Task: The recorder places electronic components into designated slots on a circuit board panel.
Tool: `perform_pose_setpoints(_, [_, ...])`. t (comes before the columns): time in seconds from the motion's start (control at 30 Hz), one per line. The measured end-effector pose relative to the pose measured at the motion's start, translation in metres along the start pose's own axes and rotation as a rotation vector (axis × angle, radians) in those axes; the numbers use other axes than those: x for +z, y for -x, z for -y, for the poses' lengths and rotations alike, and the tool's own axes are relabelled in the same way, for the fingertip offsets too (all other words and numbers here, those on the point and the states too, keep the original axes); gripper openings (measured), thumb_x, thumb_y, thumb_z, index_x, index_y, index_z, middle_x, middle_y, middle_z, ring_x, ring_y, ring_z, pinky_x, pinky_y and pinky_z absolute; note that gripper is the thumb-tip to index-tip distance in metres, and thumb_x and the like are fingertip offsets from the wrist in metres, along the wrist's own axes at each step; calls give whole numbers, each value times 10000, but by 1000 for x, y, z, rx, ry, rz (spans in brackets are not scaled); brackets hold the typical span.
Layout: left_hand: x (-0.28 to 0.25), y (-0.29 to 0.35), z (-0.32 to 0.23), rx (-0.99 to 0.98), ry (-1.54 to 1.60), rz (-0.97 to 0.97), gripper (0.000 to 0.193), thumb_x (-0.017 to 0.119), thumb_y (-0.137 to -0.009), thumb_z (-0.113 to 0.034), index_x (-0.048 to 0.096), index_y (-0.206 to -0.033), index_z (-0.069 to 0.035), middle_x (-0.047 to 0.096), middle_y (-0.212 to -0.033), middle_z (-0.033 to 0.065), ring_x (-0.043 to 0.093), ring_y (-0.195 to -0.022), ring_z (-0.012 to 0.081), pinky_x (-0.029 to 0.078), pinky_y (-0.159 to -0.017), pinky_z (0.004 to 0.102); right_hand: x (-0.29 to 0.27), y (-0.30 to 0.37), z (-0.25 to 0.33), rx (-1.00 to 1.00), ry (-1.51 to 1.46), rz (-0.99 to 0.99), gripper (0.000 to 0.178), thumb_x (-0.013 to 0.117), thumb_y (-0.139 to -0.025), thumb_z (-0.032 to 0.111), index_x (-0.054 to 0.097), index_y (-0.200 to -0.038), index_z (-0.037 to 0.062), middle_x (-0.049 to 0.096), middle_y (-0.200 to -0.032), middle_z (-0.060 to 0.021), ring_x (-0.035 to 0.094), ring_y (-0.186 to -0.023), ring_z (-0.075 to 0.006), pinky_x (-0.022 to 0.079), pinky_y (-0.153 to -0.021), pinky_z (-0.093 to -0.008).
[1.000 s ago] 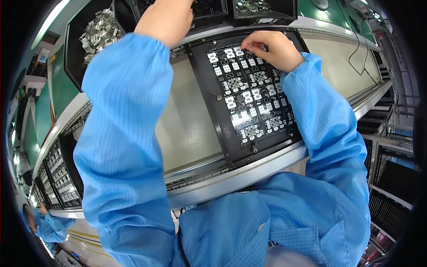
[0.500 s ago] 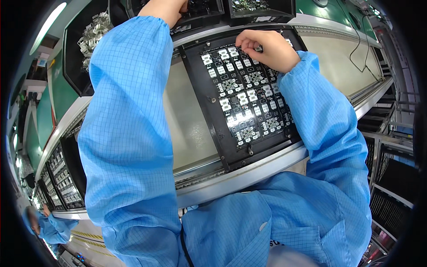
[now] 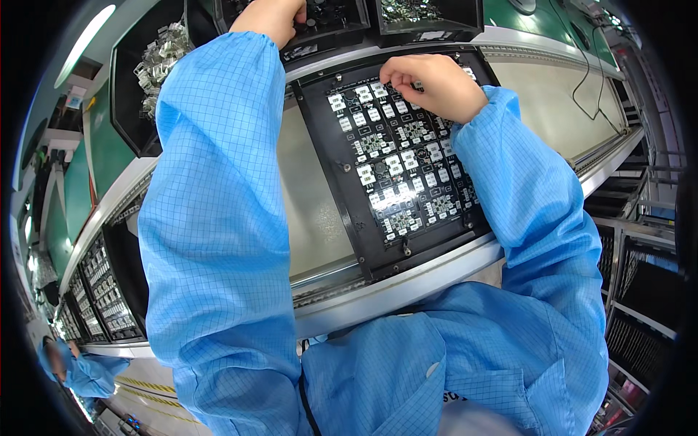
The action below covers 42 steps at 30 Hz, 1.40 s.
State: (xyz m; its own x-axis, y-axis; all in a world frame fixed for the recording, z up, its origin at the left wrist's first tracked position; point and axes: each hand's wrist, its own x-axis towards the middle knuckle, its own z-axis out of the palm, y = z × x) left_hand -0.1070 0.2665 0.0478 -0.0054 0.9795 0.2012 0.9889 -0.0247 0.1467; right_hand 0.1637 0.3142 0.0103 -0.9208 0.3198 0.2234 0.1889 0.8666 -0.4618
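Note:
A black frame [image 3: 331, 156] on the rail line holds a panel of dark circuit boards [image 3: 396, 123] dotted with white square parts. Over the panel's far edge is my right hand [image 3: 440, 86], its thumb and fingers curled together; anything pinched there is too small or hidden to make out. My left hand [image 3: 269, 20] reaches to a black bin [image 3: 327, 36] holding small dark round parts. Its fingers are bent inward and partly cut off by the top edge, so what they grip does not show.
A second black bin [image 3: 465, 29] with small shiny parts stands beside the first. Far left, another black bin [image 3: 125, 109] holds a heap of whitish metal pieces [image 3: 161, 62]. More board panels [image 3: 105, 291] sit down the line, where a person in blue [image 3: 87, 370] is seen.
My right hand has shifted slightly left and nearer over the panel. My left hand stays at the bin, moved only a little. The whole view has shifted slightly.

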Motion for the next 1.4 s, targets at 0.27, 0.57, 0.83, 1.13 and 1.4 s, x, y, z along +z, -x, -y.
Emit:
perform_pose_setpoints(0.27, [-47,20,-36,-137,522,-203,157,667,-712,-7,675,-866,20,676,-755,122,668,-686,186,525,-650,274,-2,-6,2,-100,10,-5,212,629,-764,19,613,-966,81,583,-706,-34,591,-652,-175,494,-619,-298])
perform_pose_setpoints(0.57, [-26,64,-83,-219,1321,86,231,642,-775,9,646,-1001,56,678,-870,120,654,-811,161,517,-765,259,-73,-51,-16,118,-306,-412,112,603,-827,47,618,-925,-6,638,-767,-48,602,-699,-85,489,-617,-231])
perform_pose_setpoints(0.83, [1,75,-100,-421,1507,268,211,653,-835,-32,619,-1008,84,654,-964,152,667,-859,218,550,-805,276,-55,-88,-31,132,36,126,198,615,-775,142,676,-902,4,669,-800,-184,651,-736,-294,502,-700,-360])
perform_pose_setpoints(1.13, [6,69,-99,-416,1566,297,209,611,-857,-27,629,-1038,77,655,-987,141,654,-909,195,524,-844,254,-59,-73,-30,19,28,-383,125,618,-754,66,685,-843,10,661,-776,-173,659,-731,-288,518,-684,-341])
perform_pose_setpoints(1.4, [13,65,-103,-283,1219,220,225,605,-809,30,653,-1029,39,669,-910,97,637,-853,133,494,-789,240,-70,-50,-30,27,-72,-473,109,631,-775,63,666,-840,-17,660,-757,-155,656,-702,-242,508,-651,-310])
